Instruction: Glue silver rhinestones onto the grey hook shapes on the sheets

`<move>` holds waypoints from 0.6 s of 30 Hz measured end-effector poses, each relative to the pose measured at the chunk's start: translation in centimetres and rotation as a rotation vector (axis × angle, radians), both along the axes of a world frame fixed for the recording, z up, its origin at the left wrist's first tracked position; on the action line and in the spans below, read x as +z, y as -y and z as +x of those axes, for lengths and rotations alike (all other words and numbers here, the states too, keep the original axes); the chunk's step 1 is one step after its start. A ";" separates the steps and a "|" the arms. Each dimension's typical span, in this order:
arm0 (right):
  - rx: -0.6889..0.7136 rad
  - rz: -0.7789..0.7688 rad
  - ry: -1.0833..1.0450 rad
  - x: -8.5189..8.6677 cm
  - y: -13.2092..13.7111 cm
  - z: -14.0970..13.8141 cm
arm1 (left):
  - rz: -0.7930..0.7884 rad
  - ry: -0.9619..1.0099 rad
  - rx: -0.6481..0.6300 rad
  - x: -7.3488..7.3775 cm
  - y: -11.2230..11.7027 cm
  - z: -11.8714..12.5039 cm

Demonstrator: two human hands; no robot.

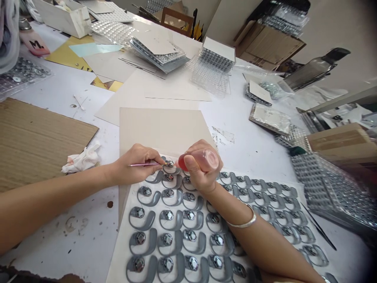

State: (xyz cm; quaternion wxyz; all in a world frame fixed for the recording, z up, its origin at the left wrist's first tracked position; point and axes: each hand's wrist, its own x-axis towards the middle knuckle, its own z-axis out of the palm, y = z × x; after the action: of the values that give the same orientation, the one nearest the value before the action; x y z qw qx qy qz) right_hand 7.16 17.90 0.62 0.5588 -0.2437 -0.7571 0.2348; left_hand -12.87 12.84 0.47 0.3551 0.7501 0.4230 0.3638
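My left hand [135, 164] grips slim pink tweezers [144, 164], their tips resting on a small round metal-centred part [169, 163] at the top of the rows. My right hand [198, 169] is closed around a small plastic squeeze bottle [200, 160] with a red tip and pinkish liquid, its tip just beside that part. Below both hands, several grey hook-shaped parts with round metal discs [167, 220] lie in rows on a white card [122, 251]. My right forearm hides some of them. A beige board [159, 129] lies beneath the card.
A corrugated cardboard sheet [38, 141] and crumpled white tissue [82, 159] lie to the left on the white table [88, 220]. Stacked blister trays [210, 67] and loose card sheets fill the far side. Black tweezers [319, 228] lie at right, beside a large blister tray [330, 188].
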 end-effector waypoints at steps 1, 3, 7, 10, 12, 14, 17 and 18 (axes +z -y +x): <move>-0.002 -0.005 0.000 0.0 0.0 0.0 | -0.001 0.002 -0.002 0.1 0.0 0.0; -0.007 -0.005 0.004 0.0 0.0 -0.1 | -0.001 0.006 -0.006 0.2 0.0 0.0; -0.018 0.004 0.014 0.1 0.1 -0.1 | 0.001 0.018 -0.009 0.2 0.0 0.0; -0.007 -0.011 0.015 0.1 0.1 -0.1 | 0.005 0.022 -0.002 0.2 0.0 0.1; 0.005 -0.006 0.008 0.1 0.1 -0.1 | 0.013 0.018 0.001 0.2 0.0 0.1; 0.008 0.002 0.002 0.2 0.1 -0.1 | 0.016 0.009 -0.002 0.1 0.0 0.0; -0.002 0.005 -0.002 0.3 0.0 -0.1 | 0.001 -0.005 0.002 0.1 0.0 0.0; -0.002 0.001 -0.001 0.3 0.0 0.0 | -0.008 -0.012 0.005 0.1 0.0 0.0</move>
State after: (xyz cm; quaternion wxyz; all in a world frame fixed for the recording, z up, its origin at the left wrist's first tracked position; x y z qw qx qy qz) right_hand 7.11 17.90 0.94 0.5596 -0.2442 -0.7566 0.2341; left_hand -12.90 12.83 0.58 0.3548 0.7498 0.4284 0.3583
